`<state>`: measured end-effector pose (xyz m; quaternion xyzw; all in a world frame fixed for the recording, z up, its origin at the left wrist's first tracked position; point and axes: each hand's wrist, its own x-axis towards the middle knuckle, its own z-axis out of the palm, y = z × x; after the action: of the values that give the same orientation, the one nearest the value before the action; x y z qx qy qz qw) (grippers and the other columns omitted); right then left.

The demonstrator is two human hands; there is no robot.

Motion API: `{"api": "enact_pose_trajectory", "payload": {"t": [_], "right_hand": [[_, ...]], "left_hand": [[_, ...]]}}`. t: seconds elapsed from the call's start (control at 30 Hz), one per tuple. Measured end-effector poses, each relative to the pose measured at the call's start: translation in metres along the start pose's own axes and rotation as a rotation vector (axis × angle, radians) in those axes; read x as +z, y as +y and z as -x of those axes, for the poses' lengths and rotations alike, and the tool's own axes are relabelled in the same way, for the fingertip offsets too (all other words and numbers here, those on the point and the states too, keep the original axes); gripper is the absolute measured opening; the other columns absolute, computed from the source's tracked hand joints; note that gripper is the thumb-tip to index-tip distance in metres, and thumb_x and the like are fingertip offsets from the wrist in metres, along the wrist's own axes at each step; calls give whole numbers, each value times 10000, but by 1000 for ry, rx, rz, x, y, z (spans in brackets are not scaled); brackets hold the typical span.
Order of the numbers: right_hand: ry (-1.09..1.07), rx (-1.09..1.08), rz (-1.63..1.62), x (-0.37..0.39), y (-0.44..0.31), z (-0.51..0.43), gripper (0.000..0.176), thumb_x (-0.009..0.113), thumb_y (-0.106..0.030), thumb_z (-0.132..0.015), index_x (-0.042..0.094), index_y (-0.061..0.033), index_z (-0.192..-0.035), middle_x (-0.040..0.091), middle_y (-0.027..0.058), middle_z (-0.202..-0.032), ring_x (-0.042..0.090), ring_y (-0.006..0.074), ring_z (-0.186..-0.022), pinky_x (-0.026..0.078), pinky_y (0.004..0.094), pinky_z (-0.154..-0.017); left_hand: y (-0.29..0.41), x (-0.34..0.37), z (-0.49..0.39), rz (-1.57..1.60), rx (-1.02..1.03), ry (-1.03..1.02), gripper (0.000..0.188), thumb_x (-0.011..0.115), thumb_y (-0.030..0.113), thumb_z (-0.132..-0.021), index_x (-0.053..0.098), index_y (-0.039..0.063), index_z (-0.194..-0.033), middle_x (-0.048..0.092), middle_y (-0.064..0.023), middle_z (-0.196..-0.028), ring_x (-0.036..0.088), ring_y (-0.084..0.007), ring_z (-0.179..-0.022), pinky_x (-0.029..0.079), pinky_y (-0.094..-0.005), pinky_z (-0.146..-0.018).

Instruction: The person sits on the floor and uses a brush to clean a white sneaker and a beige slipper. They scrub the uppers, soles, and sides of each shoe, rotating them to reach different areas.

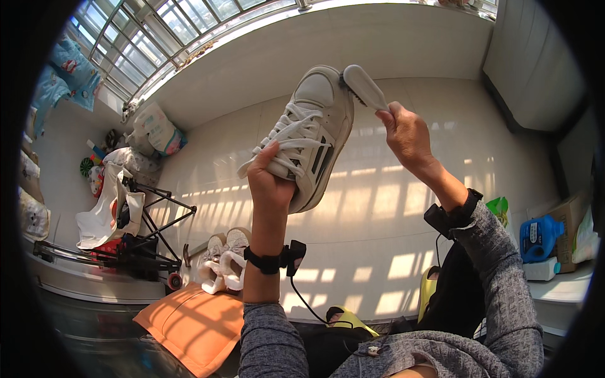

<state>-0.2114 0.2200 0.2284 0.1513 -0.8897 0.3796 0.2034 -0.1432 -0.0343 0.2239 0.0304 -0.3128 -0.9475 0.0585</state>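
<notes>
A white lace-up sneaker (pixel 309 137) with dark side stripes is held up in front of me, its toe pointing away. My left hand (pixel 269 177) grips it at the ankle opening, thumb over the tongue and laces and the fingers hidden inside or behind. In my right hand (pixel 409 134) is the handle of a white scrub brush (pixel 365 87). The brush's dark bristles face the sneaker and meet the side of its toe along the sole edge. The white laces (pixel 295 127) are threaded, with loose loops hanging over the side.
A folding frame (pixel 156 212) with wheels stands left, near bags (pixel 158 127). Fleece-lined shoes (pixel 224 260) and an orange cushion (pixel 194 326) lie lower left. At right are a blue jug (pixel 539 238), a white bottle (pixel 541 269) and a cardboard box (pixel 569 231). A low wall (pixel 340 42) runs ahead.
</notes>
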Motion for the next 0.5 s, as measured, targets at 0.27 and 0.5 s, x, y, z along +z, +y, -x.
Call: {"api": "enact_pose_trajectory", "payload": {"t": [0.27, 0.5], "right_hand": [[-260, 152, -1015, 5, 5, -11, 467, 727, -463, -800, 600, -38, -947, 406, -65, -631, 350, 13, -527, 274, 177, -454], [-368, 240, -1022, 14, -10, 2, 414, 764, -292, -785, 629, 18, -1023, 633, 71, -896, 566, 126, -806, 449, 282, -714]], "left_hand": [[4, 5, 5, 26, -91, -42, 404, 572, 163, -852, 526, -68, -1180, 608, -192, -1137, 592, -329, -1051, 444, -464, -969], [-14, 20, 19, 87, -212, -306, 613, 577, 312, -868, 404, -67, -1318, 515, -199, -1274, 502, -344, -1170, 367, -487, -1028]]}}
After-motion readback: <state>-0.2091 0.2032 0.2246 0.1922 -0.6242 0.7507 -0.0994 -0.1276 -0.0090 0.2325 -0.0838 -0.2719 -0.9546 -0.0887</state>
